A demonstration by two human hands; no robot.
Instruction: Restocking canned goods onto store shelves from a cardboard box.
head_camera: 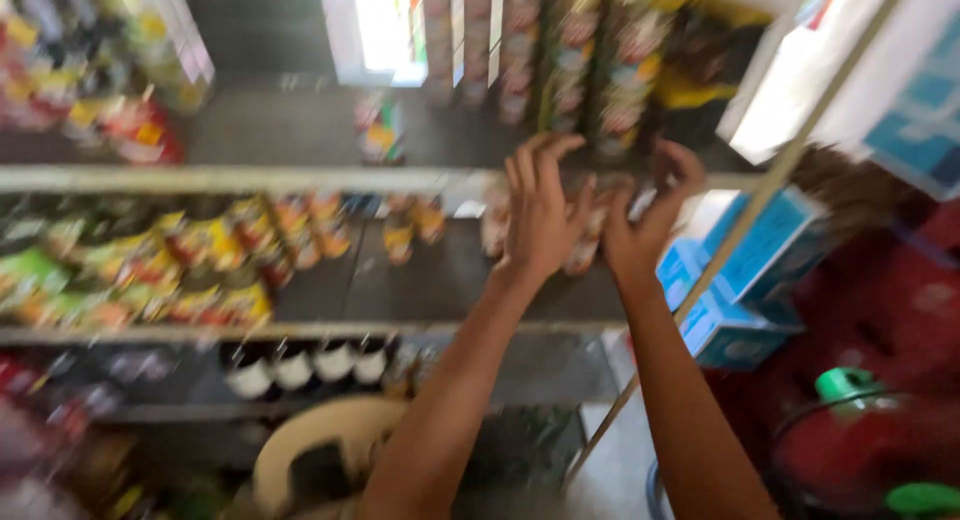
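Note:
The picture is badly blurred by motion. Both my arms reach up toward a shop shelf. My left hand [540,208] is raised with its fingers spread, its back toward me, in front of the shelf's right end. My right hand [648,212] is just beside it, fingers curled. Small blurred packets [585,248] sit between and behind the two hands; I cannot tell whether either hand grips one. Strips of hanging sachets [560,50] dangle above the hands.
The grey shelf unit [300,180] holds colourful snack packets [180,270] at left and white-capped bottles [300,365] lower down. Blue boxes [745,280] are stacked at right behind a slanting pole [740,230]. A cream plastic chair [320,440] stands below; red containers with green caps [850,385] stand at right.

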